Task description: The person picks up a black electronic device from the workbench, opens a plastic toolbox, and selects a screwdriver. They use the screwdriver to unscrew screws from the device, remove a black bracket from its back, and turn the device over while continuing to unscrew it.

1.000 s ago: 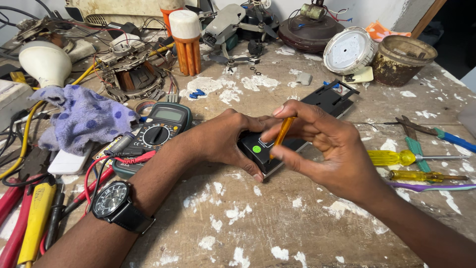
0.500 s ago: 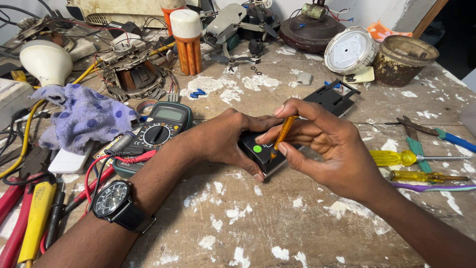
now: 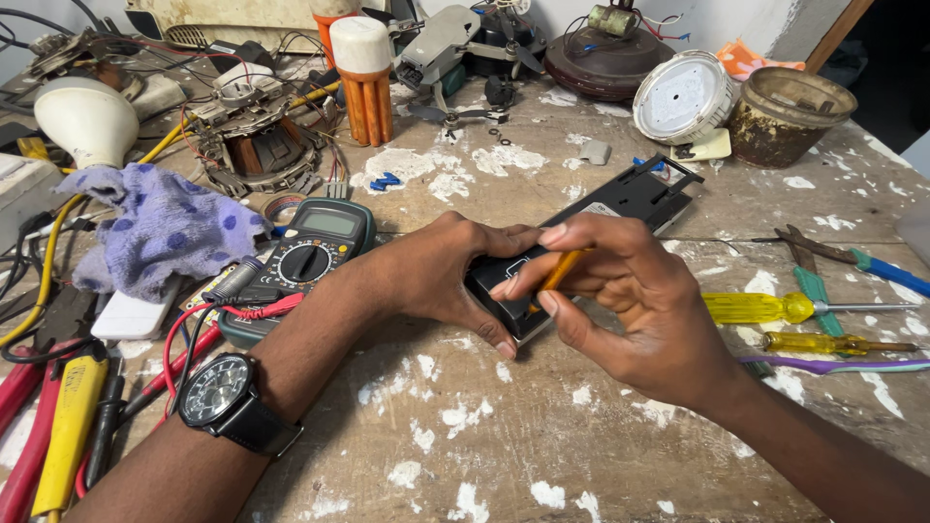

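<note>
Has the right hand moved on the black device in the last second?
Yes. The right hand has closed over the black device, covering a green spot; the multimeter stays put.

I worked at a worn wooden bench (image 3: 601, 455) flecked all over with white paint. Behind the bench stood a pale wall (image 3: 717, 19). To the right of that wall a wooden post (image 3: 841, 21) leaned, with darkness beyond it. Soft, even light fell across the bench.
</note>
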{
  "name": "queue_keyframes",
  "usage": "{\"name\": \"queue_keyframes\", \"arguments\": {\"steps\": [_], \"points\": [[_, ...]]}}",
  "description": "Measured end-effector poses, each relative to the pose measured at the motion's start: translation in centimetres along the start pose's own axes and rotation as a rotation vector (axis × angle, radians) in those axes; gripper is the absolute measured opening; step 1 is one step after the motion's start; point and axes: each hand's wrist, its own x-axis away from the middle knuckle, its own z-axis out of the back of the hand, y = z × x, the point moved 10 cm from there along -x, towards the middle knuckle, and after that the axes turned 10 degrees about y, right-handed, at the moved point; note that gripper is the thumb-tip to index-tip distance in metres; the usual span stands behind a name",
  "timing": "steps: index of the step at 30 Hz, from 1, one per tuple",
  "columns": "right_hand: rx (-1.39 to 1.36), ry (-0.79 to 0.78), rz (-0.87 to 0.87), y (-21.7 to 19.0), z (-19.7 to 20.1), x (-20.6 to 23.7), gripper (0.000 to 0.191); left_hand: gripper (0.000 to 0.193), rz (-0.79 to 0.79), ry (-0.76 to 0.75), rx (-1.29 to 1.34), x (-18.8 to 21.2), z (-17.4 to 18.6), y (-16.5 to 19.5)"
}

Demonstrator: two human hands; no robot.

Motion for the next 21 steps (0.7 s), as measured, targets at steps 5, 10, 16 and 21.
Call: {"name": "queue_keyframes", "arguments": {"steps": [5,10,16,21], "points": [[-0.035,0.109,-0.011,0.2,1.8,-0.2,0.046,0.109,-0.141,0.072,-0.025,0.1,0.6,1.5],[0.319,0.187,-0.155,2.0,3.2,-0.7,0.043,0.114,-0.074,0.09,-0.059,0.1,0.3,1.2],[0.721,0.044,-0.033,1.4,1.9,-1.9,0.068,0.105,-0.1,0.145,-0.068,0.1,0.6,1.9],[0.768,-0.019,-0.197,3.0,2.3,-2.0,0.071,0.102,-0.085,0.158,-0.054,0.1,0.9,2.2]]}}
